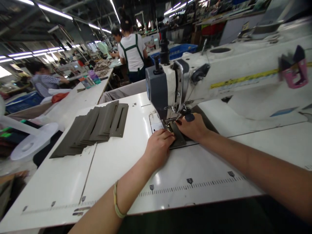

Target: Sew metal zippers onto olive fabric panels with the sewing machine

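A white and grey sewing machine stands over the white table. Below its needle area lies a dark grey-green fabric piece. My left hand, with a band at the wrist, rests on the left edge of this piece, fingers together close to the presser foot. On the other side of the needle, my right hand pinches or presses the fabric with bent fingers, its fingertips partly hidden by the machine head. Left of the machine, a fanned stack of similar fabric pieces lies flat, the rightmost with a slot.
Printed rulers run along the front edge of the table. Pink-handled snips hang on the machine arm. Behind are a blue crate, a person in a white shirt and a person in stripes. A white round stand is far left.
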Tool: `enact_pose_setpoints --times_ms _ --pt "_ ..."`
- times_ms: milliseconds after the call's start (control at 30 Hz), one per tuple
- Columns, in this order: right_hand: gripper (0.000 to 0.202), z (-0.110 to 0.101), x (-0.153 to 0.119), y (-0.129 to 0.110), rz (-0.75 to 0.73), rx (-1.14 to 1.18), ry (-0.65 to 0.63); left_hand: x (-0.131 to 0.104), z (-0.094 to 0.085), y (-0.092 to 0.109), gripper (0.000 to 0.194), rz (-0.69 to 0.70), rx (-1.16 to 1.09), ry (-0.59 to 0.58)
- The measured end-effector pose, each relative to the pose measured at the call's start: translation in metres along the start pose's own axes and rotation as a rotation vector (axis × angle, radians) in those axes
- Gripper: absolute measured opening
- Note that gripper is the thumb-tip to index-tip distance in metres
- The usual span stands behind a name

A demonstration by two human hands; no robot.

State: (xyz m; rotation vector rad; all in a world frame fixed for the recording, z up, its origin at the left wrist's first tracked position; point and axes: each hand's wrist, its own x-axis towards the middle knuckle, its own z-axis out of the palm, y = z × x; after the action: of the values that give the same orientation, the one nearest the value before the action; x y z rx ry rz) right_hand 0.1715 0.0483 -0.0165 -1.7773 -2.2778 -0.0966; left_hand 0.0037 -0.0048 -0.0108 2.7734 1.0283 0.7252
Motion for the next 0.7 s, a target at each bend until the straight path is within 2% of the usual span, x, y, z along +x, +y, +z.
enact_pose_setpoints --times_ms 100,167,267,367,433,533,700 --pt "0.036 0.003 0.005 0.000 0.039 0.044 0.018 0.000 0.000 0.000 0.036 -0.003 -0.001 0.004" --pt "0.033 0.001 -0.001 0.001 -0.009 0.097 0.038 0.000 0.000 0.000 0.037 -0.017 -0.004 0.007" --pt "0.022 -0.006 -0.027 0.004 -0.185 0.194 0.080 -0.004 -0.003 0.002 0.040 -0.033 -0.035 0.030" --pt "0.021 -0.008 -0.058 0.008 -0.444 0.315 0.186 -0.012 -0.003 0.007 0.042 -0.151 -0.039 0.147" --pt "0.024 -0.006 -0.071 0.009 -0.565 0.369 0.268 -0.018 -0.002 0.011 0.034 -0.214 -0.019 0.211" --pt "0.027 -0.001 -0.074 0.009 -0.605 0.380 0.337 -0.023 0.001 0.015 0.020 -0.137 0.050 0.205" --pt "0.028 -0.001 -0.068 0.005 -0.588 0.403 0.385 -0.020 -0.002 0.017 0.018 0.043 0.229 0.167"
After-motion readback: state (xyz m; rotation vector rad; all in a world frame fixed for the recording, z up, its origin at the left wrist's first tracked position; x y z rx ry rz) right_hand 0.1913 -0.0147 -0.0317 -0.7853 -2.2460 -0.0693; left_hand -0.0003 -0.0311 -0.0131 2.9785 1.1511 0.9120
